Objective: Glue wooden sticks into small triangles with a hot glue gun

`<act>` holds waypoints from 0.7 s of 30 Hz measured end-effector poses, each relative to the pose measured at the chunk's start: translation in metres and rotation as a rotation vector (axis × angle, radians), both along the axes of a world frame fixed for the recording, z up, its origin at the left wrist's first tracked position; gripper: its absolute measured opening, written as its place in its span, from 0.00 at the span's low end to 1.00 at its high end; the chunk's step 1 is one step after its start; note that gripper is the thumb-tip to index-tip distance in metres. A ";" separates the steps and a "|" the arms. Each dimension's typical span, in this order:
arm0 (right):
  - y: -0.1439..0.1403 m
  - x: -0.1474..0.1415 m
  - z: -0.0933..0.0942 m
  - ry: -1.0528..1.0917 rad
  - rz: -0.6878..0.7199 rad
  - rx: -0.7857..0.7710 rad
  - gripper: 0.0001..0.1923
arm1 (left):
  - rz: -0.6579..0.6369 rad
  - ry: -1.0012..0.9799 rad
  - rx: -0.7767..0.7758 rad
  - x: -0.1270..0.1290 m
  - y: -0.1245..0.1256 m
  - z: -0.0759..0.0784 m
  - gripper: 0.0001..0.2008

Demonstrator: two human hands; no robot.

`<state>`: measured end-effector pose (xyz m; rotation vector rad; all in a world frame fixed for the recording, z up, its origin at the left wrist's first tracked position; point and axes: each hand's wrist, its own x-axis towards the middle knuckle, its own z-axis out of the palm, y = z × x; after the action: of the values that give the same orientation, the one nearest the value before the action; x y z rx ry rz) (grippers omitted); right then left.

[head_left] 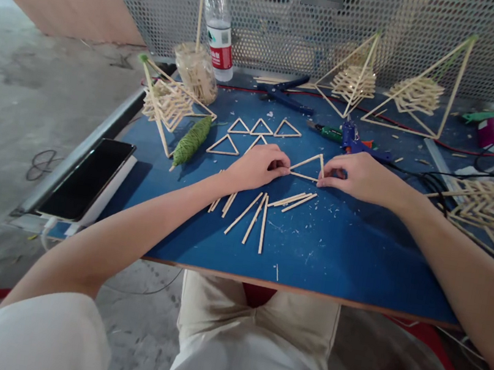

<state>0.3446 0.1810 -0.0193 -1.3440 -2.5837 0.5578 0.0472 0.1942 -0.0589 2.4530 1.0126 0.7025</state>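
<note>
A triangle of thin wooden sticks [304,176] is held between my two hands above the blue table. My left hand [261,165] pinches its left corner between thumb and fingers. At its right side, my right hand [354,175] grips the short stick near the lower corner. Several finished stick triangles [287,128] lie flat just beyond my left hand, one of them partly hidden by it. Nearer to me, loose wooden sticks [263,224] are spread out on the table, some partly covered by my left forearm.
Beyond my hands lie a blue glue gun [351,139], green-handled pliers [329,132] and blue-handled cutters [288,95]. Green yarn [192,141], a jar of sticks [196,72], a bottle [221,33] and a phone [87,180] are on the left. Stick pyramids [415,96] stand at the back.
</note>
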 end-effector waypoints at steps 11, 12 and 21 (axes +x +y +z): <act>-0.002 -0.003 -0.004 0.013 -0.053 -0.019 0.25 | 0.038 -0.024 -0.030 0.001 0.002 -0.001 0.05; -0.002 -0.003 -0.004 0.016 -0.051 -0.016 0.26 | 0.038 -0.026 -0.030 0.001 0.002 -0.001 0.05; -0.002 -0.003 -0.002 0.025 -0.026 -0.022 0.26 | 0.047 -0.055 -0.009 0.001 0.002 0.000 0.05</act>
<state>0.3412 0.1794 -0.0213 -1.3665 -2.5438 0.5960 0.0480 0.1965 -0.0591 2.3960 1.0527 0.7743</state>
